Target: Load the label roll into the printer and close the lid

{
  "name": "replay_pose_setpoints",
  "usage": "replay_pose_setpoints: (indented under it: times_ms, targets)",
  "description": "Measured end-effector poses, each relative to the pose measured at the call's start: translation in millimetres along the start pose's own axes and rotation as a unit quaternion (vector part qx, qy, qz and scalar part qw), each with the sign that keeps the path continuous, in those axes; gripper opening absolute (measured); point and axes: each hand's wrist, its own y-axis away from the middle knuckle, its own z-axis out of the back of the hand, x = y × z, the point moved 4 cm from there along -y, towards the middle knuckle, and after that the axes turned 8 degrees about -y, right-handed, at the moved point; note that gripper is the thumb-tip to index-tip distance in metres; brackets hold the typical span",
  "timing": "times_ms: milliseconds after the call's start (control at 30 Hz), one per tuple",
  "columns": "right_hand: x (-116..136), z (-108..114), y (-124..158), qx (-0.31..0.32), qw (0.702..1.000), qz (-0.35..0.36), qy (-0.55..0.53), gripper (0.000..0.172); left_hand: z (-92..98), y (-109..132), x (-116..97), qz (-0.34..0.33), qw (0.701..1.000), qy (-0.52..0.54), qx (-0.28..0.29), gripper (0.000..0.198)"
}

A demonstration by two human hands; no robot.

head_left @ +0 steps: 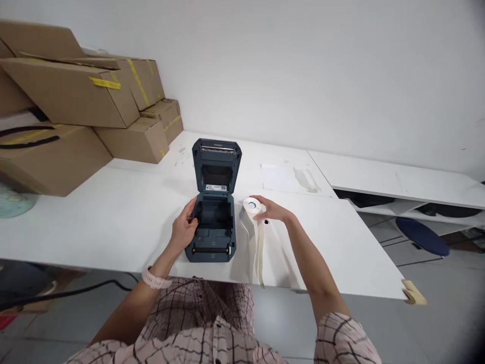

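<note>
A dark grey label printer (214,222) stands on the white table (113,222) with its lid raised and its paper bay empty. My left hand (184,227) grips the printer's left side, fingers curled over the bay's edge. My right hand (271,209) holds a white label roll (252,206) just right of the printer. A strip of label paper (259,253) trails from the roll toward the table's near edge and hangs over it.
Several cardboard boxes (76,101) with yellow tape are stacked at the left and back left. A second white table (397,177) adjoins on the right, with a dark blue stool (422,236) below it. A black cable (76,290) runs on the floor.
</note>
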Motion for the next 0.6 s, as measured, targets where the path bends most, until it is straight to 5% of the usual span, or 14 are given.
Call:
replay_pose_setpoints:
  times_ms: [100,233,367,500,600]
  targets:
    - [-1.4,-14.3,-22.0,0.023,0.999,-0.021,-0.014,0.078,-1.3,1.5,-0.2,0.001,1.0,0.019,0.002,0.077]
    - [4.9,-5.5,-15.7,-0.074,0.996,-0.012,-0.037,0.076,-1.3,2.0,-0.2,0.017,1.0,0.014,-0.013,0.077]
    - [50.6,4.8,2.5,-0.115,0.985,0.089,-0.095,0.076,-0.3,2.1,-1.7,0.015,1.0,-0.019,-0.02,0.079]
    - [122.3,-39.1,-7.8,-0.005,0.989,0.127,0.07,0.074,1.7,2.9,-5.5,0.004,0.999,-0.048,-0.015,0.08]
    - [155.2,-88.3,-35.8,0.069,0.945,0.085,0.307,0.067,3.4,3.3,-8.3,-0.001,0.998,-0.067,-0.006,0.08]
